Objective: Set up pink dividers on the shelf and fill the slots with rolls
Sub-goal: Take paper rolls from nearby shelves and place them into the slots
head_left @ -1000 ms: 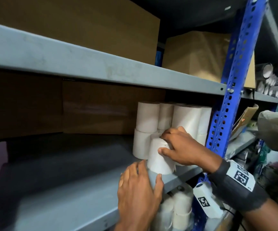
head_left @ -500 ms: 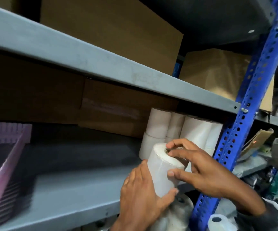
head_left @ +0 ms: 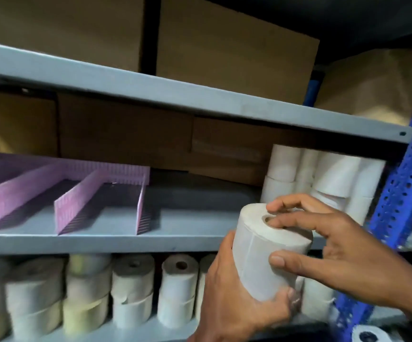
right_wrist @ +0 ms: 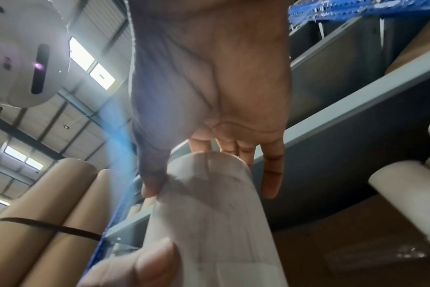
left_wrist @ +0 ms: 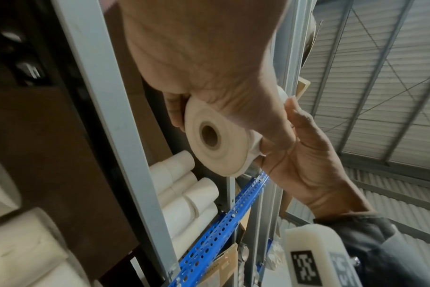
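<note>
Roll [head_left: 269, 253] lifted off grey shelf [head_left: 131, 240], pink dividers [head_left: 74, 193]

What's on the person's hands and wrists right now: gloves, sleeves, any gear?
No gloves: the left hand and right hand are bare. The left wrist view shows a dark grey sleeve on the right wrist and a white camera housing with black square-code markers.

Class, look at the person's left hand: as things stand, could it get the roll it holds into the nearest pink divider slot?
Probably yes. The left hand grips the roll in front of the shelf, and the nearest slot of the pink dividers looks empty with an open front. The right hand also holds the roll.
</note>
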`<state>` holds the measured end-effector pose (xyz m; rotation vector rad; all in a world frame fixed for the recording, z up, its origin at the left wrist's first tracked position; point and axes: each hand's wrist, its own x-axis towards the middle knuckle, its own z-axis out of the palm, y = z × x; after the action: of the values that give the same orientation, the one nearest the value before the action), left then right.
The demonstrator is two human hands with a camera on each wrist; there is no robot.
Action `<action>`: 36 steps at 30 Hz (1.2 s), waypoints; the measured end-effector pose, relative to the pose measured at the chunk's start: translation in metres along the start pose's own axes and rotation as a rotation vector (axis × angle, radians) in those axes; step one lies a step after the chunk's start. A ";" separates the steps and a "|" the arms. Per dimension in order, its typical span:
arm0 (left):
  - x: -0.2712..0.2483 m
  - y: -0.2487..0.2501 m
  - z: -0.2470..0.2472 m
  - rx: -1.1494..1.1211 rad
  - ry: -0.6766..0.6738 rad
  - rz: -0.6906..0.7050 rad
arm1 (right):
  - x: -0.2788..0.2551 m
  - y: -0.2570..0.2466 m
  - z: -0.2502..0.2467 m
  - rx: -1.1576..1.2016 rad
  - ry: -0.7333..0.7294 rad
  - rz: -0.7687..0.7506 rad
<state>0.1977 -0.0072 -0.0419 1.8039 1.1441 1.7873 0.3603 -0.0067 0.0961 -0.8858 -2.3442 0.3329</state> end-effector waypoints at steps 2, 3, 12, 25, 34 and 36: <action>-0.025 0.016 -0.018 0.042 0.068 -0.012 | -0.008 -0.014 0.014 0.052 -0.041 -0.049; -0.037 0.022 -0.027 0.060 0.092 -0.021 | -0.011 -0.020 0.021 0.063 -0.060 -0.071; -0.120 0.052 -0.123 0.266 0.271 -0.125 | -0.004 -0.094 0.083 0.049 -0.282 -0.242; -0.167 0.060 -0.272 0.448 0.439 -0.098 | 0.053 -0.209 0.181 0.103 -0.364 -0.467; -0.166 0.031 -0.396 0.461 0.442 0.011 | 0.104 -0.292 0.258 0.130 -0.267 -0.485; -0.164 0.022 -0.411 0.505 0.482 0.002 | 0.117 -0.302 0.273 0.103 -0.227 -0.468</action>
<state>-0.1655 -0.2588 -0.0774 1.6447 1.9224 2.1442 -0.0334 -0.1596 0.0627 -0.2427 -2.6241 0.3665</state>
